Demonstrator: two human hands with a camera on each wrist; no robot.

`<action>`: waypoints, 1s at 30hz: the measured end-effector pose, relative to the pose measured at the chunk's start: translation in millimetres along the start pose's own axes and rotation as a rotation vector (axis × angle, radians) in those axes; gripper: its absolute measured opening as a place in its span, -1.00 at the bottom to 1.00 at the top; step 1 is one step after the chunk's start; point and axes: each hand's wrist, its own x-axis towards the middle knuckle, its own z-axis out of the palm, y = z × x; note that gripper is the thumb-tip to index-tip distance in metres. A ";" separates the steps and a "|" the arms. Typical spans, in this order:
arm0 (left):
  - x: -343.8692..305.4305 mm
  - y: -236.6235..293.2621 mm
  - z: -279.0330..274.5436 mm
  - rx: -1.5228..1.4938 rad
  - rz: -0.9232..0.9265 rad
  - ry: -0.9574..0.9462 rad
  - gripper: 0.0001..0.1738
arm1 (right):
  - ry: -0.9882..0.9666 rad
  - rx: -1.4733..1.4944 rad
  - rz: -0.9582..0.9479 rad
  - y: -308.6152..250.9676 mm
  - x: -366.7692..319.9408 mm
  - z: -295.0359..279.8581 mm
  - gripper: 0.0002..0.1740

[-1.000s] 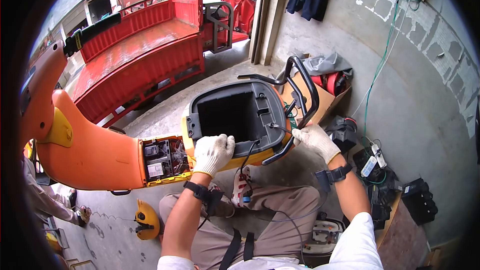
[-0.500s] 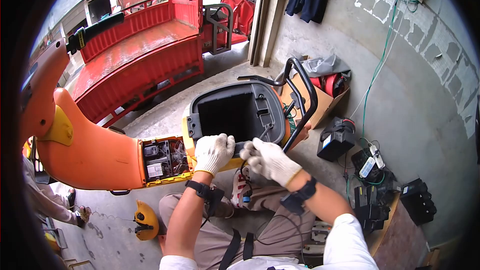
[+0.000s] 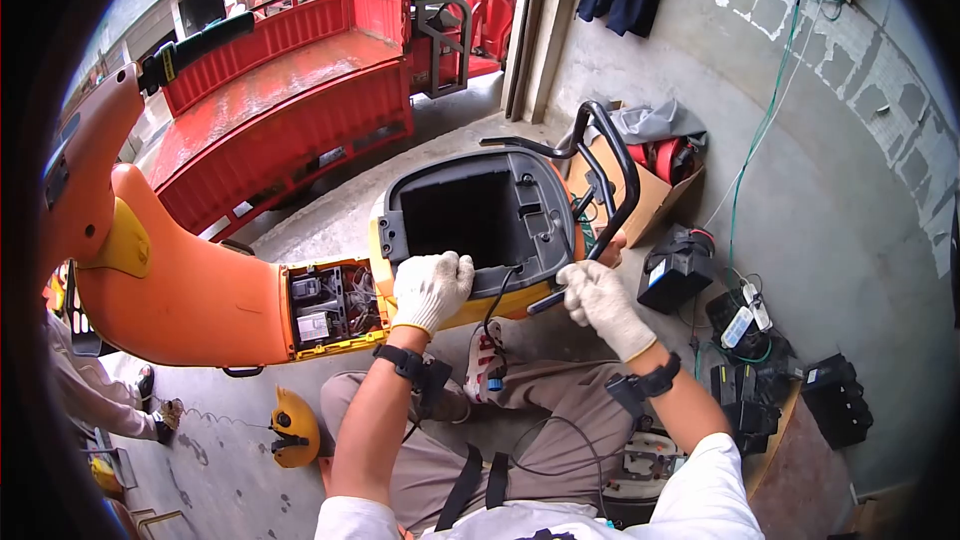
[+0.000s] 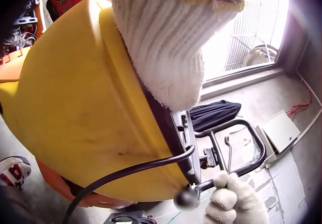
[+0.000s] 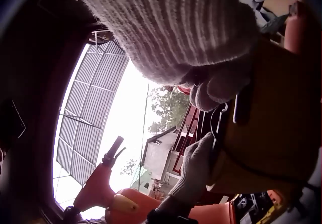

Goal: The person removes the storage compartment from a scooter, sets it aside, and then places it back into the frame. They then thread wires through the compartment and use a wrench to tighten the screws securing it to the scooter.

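Note:
The yellow-orange scooter body [image 3: 470,312] has an open black storage bucket with a grey rim [image 3: 556,240]. My gloved left hand [image 3: 432,290] grips the rim's near left edge, its fingertips partly hidden. Off the near right corner, beside the black rear rail [image 3: 630,190], is my gloved right hand [image 3: 605,310]. In the left wrist view the right hand [image 4: 236,199] pinches a thin metal wrench [image 4: 229,151], its ring end pointing up. A black cable [image 3: 488,318] loops over the near rim between my hands and hangs down to a blue end [image 3: 494,384].
Exposed wiring [image 3: 335,305] lies left of the bucket. A yellow part [image 3: 294,428] rests on the floor. Black batteries [image 3: 675,270], chargers and cords stand by the right wall. A red cargo vehicle [image 3: 290,110] is beyond. Another person's hand [image 3: 170,415] shows at far left.
My right hand went from the rear right corner inward to beside my left hand, then back out to the right. My left hand has kept its place on the rim.

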 end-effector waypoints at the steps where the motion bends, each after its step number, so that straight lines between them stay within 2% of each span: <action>1: -0.2 -0.5 0.9 -0.004 0.002 0.001 -0.54 | 0.044 -0.076 -0.014 -4.2 -0.3 -11.2 -0.70; 2: -0.4 -1.3 1.4 -0.007 0.002 0.002 -0.54 | 0.051 -0.081 -0.010 -4.7 3.8 -23.5 -0.61; 4: 0.0 -0.6 1.2 -0.011 0.000 0.001 -0.54 | -0.010 -0.289 -0.144 -9.1 9.9 -34.9 -0.57; 10: -0.3 -1.8 1.8 -0.006 0.008 0.021 -0.54 | 0.037 -0.610 0.115 -34.9 37.4 -54.7 -0.48; 11: -0.5 -2.2 2.2 -0.007 0.012 0.030 -0.54 | 0.037 -0.812 0.078 -38.2 42.3 -57.4 -0.42; 14: -1.0 -1.9 4.1 0.006 0.018 0.038 -0.53 | -0.008 -0.740 0.163 -41.0 42.4 -58.0 -0.38; 15: 0.1 -2.0 3.8 0.014 0.020 0.041 -0.52 | -0.064 -0.648 0.252 -48.4 27.5 -45.2 -0.39; 16: 0.8 -2.0 3.1 0.014 0.020 0.040 -0.52 | -0.153 -0.525 0.234 -44.2 14.2 -40.1 -0.40; 18: 0.5 -1.2 2.3 0.015 0.018 0.036 -0.52 | -0.199 -0.259 0.230 -28.6 -2.4 -12.7 -0.45; 22: 0.6 -3.4 7.3 0.017 0.040 0.068 -0.53 | -0.377 0.479 0.390 -1.7 19.0 47.5 -0.62; 24: 0.8 -3.9 7.0 0.045 0.030 0.019 -0.57 | -0.283 0.518 0.332 -12.2 25.2 83.1 -0.65; 27: 1.2 -2.4 4.7 0.050 -0.017 -0.101 -0.68 | -0.308 0.583 0.191 -16.7 32.3 99.3 -0.66; 28: 1.1 -5.3 6.0 0.083 0.008 -0.108 -0.69 | -0.463 0.525 0.091 -17.2 29.8 96.4 -0.64; 30: 0.8 -13.0 12.4 0.055 0.066 -0.056 -0.64 | -0.365 0.130 -0.055 -22.1 3.1 93.9 -0.65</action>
